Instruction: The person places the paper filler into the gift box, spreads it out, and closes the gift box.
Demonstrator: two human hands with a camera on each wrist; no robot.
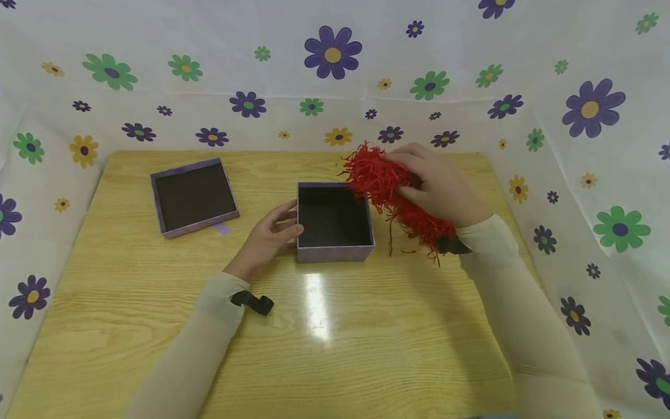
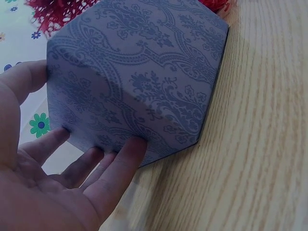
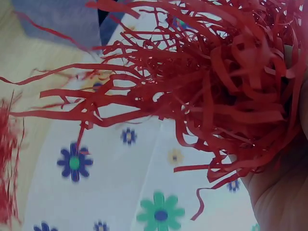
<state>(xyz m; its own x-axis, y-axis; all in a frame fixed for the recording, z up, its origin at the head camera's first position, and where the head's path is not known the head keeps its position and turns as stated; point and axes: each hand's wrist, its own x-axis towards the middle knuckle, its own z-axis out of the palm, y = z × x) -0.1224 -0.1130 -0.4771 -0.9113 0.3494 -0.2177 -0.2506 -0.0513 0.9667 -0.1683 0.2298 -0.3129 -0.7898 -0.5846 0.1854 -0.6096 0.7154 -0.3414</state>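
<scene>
My right hand (image 1: 437, 183) grips a clump of red shredded paper (image 1: 374, 177) over the far right corner of a box. Loose strips hang from the clump in the right wrist view. The open box (image 1: 335, 254) is square and pale purple, with a black inside. A paisley-like pattern covers its outside in the left wrist view. At its left wall, my left hand (image 1: 269, 238) touches it with spread fingertips, the thumb at the rim. More red shredded paper (image 1: 421, 227) shows beneath my right hand and wrist, partly hidden.
A shallow purple lid (image 1: 196, 195) with a black inside lies open side up at the back left, a small purple tab (image 1: 222, 228) at its near edge. Flower-printed white cloth (image 1: 293, 35) bounds the wooden table (image 1: 335, 361) at the back and sides.
</scene>
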